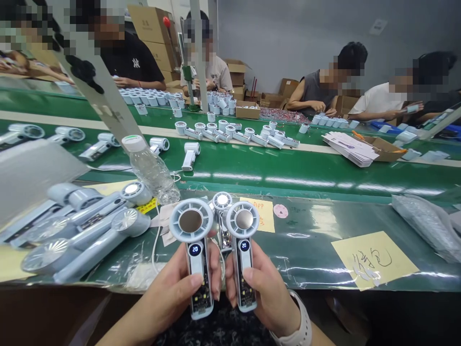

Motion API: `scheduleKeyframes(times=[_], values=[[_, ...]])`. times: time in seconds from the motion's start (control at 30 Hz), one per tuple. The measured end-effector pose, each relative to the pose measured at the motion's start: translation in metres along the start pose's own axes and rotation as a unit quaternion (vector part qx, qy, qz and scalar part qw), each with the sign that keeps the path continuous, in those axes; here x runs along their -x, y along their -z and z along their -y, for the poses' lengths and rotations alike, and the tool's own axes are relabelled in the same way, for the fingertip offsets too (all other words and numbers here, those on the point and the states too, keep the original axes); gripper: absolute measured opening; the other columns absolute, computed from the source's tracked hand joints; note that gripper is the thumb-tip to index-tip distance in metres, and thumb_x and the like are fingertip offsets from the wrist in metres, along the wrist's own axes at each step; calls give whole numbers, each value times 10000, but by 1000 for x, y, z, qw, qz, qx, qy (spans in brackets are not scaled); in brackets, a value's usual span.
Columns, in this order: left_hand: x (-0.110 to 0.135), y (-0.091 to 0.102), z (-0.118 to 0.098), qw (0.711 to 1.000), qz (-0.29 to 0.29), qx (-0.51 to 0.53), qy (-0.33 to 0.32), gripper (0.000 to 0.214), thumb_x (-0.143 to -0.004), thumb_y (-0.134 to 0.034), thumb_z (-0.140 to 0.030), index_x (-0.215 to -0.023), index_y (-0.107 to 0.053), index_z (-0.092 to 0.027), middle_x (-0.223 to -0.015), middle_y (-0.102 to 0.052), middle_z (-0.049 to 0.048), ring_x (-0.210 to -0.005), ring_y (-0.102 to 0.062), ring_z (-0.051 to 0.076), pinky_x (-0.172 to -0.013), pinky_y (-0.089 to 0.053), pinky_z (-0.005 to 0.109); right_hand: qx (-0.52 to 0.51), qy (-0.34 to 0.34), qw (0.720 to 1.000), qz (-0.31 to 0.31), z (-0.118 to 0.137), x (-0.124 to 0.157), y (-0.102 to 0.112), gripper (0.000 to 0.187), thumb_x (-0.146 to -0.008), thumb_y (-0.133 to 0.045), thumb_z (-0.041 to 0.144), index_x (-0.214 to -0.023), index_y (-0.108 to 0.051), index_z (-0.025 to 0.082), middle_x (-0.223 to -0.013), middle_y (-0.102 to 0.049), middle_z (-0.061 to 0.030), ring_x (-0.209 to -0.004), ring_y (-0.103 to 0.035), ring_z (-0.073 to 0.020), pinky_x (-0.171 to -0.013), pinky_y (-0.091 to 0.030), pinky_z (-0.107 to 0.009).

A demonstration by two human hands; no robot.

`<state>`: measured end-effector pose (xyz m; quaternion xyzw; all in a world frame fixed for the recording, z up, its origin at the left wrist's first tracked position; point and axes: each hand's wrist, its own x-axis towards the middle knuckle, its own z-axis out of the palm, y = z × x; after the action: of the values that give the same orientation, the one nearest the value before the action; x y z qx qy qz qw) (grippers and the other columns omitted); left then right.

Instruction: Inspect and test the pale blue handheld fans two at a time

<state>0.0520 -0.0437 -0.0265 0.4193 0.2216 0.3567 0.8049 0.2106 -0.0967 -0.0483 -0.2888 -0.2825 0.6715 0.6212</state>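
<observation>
The left hand (167, 293) and right hand (266, 293) each grip a transparent-bodied handheld fan, the left fan (196, 250) and right fan (244, 250), at lower centre of the frame, both displays reading 20. A third fan (222, 216) sits just behind them on the green conveyor belt (302, 254).

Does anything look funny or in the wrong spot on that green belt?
Yes, a clear plastic water bottle is lying on its side on the green belt, right beside the pile of pale blue hand fans. It looks odd because it's a drink among the fans.
</observation>
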Motion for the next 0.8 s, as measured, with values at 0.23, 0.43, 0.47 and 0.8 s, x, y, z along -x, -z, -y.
scheduleKeyframes(times=[0.23,0.43,0.47,0.8], values=[[-7,3,5,997,-79,-4,13,308,-812,-700,-397,-1044,-580,-233,-779,-607,6,-611,-559,156,-576,-475,290,14,1,1000,-24,-2,-1,1,337,-833,-677,466,-1009,-586,194,-758,-605,7,-472,-513,-84,-406,-423,-192],[-5,3,1,998,-54,-30,28,339,-768,-712,-499,-924,-598,-221,-691,-598,2,-591,-538,163,-570,-459,286,30,-10,999,-8,-5,2,5,403,-821,-680,505,-1055,-568,197,-749,-612,10,-448,-512,-82,-392,-419,-189],[-4,5,0,998,-37,-47,24,346,-764,-709,-517,-895,-604,-215,-691,-601,9,-598,-539,167,-571,-457,289,32,-9,999,2,-3,2,4,419,-818,-683,509,-1072,-569,195,-740,-613,11,-443,-511,-82,-391,-414,-189],[-4,0,-4,997,-68,-42,6,303,-777,-732,-461,-941,-625,-230,-768,-605,10,-621,-558,159,-571,-474,281,15,3,999,-31,0,-1,4,356,-846,-649,494,-1019,-566,194,-766,-616,2,-479,-530,-85,-420,-453,-195]])
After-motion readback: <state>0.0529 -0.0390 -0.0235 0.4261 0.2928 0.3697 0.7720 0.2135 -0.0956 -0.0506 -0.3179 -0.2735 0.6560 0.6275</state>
